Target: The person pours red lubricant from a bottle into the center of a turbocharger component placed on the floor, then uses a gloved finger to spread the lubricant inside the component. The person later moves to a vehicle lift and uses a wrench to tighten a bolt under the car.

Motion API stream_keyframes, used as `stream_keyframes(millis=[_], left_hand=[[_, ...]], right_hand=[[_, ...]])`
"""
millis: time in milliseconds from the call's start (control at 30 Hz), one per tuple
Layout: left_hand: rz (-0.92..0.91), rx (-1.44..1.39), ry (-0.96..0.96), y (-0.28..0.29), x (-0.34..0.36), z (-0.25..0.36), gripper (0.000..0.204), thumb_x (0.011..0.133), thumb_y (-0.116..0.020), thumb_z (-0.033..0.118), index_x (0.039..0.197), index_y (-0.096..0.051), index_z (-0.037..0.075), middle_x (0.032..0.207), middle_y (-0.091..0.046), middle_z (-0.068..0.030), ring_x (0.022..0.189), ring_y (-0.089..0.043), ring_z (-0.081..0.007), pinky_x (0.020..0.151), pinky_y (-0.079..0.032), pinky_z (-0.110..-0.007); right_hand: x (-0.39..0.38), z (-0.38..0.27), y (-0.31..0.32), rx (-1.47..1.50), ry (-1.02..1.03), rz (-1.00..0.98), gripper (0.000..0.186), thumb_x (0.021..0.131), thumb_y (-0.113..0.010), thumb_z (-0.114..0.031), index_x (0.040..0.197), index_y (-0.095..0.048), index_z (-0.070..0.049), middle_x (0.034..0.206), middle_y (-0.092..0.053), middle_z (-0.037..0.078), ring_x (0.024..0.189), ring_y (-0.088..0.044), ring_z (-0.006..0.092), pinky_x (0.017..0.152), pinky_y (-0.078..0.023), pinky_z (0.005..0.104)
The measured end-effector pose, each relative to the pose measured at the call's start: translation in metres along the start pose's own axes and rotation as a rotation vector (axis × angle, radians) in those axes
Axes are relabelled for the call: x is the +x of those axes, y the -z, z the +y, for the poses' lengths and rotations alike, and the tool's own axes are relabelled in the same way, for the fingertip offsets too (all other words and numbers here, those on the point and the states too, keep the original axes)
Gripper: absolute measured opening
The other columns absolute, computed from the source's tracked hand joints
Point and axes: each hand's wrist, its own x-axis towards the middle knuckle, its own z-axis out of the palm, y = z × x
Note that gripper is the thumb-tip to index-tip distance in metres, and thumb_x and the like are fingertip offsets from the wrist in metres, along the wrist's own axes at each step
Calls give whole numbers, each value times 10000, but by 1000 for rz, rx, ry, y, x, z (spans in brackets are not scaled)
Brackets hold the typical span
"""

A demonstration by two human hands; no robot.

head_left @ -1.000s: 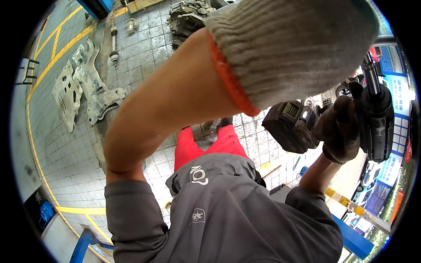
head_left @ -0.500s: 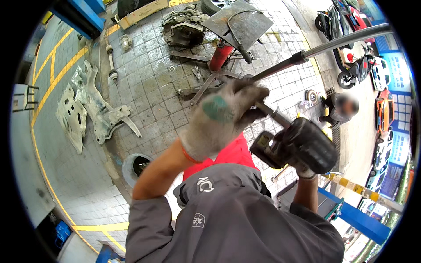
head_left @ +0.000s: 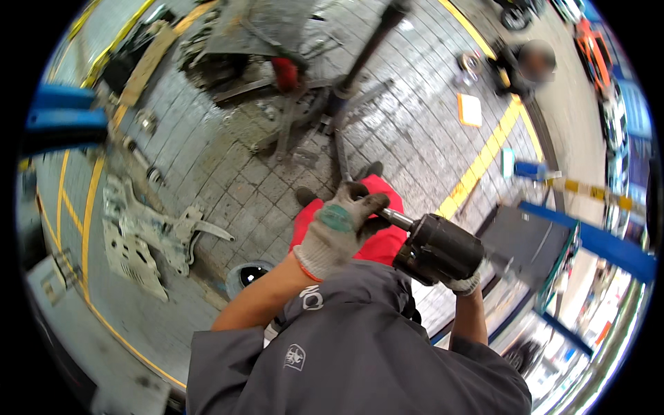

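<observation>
My right hand (head_left: 465,282), in a knit work glove, is wrapped round the handle of a black impact wrench (head_left: 443,247). The tool's body hides most of its fingers. From the wrench a metal socket extension (head_left: 398,218) points left, toward my left hand (head_left: 337,225). That hand wears a light glove with dark fingertips and a green patch on the back. Its fingers are closed round the end of the extension, so the tip is hidden. Both hands are over my red trousers (head_left: 309,218).
Ahead stands a dark upright pole (head_left: 377,45) on splayed legs. Behind it to the left are a gearbox (head_left: 200,59) and a stand with a flat metal plate (head_left: 259,28). A metal subframe (head_left: 181,232) lies on the left. A person (head_left: 522,66) crouches at far right.
My view has swung, so the floor things sit differently. Both hands with the impact wrench are lower and nearer my lap. The pole now appears upright ahead instead of slanting across the right.
</observation>
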Motion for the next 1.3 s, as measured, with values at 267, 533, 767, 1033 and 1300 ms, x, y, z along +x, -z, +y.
stream_keyframes(millis=[267, 533, 767, 1033, 1300], left_hand=[[-373, -23, -14, -44, 66, 3, 408, 869, -800, 24, 1268, -731, 83, 1264, -610, -193, 1076, -700, -312, 901, -606, -393], [-589, 89, 66, -112, 96, -31, 412, 839, -824, 46, 1239, -725, 39, 1200, -653, -165, 1104, -672, -292, 938, -581, -377], [-620, 151, 250, -181, 147, -76, 393, 987, -700, 133, 1365, -660, 33, 1255, -699, -129, 1164, -686, -260, 1025, -551, -364], [-634, 21, 457, -271, 167, -303, 411, 1058, -598, 8, 1469, -575, -4, 1368, -671, -121, 1104, -702, -199, 915, -590, -333], [-697, 321, 424, -429, 222, -470, 395, 961, -740, 265, 1309, -744, 79, 1238, -779, -161, 1149, -750, -310, 984, -573, -399]], right_hand=[[-86, 41, -28, 669, -518, 235, 685, 954, -795, -100, 1570, -501, -51, 1507, -626, 123, 1336, -645, 229, 1141, -521, 399], [-113, 93, -85, 1050, -805, 646, 693, 951, -775, -113, 1563, -465, -14, 1500, -630, 140, 1337, -634, 212, 1139, -534, 386], [-151, 193, -146, 145, -912, 663, 626, 902, -870, -105, 1460, -588, -69, 1369, -711, 105, 1241, -692, 253, 1023, -607, 406], [-102, 351, -131, 787, -1141, 1464, 418, 911, -870, -187, 1279, -730, -46, 1189, -762, 59, 1058, -692, 171, 946, -550, 340], [-92, 626, -199, 728, -1079, 1900, 513, 918, -886, -175, 1357, -670, -21, 1170, -737, 68, 995, -682, 176, 910, -553, 354]])
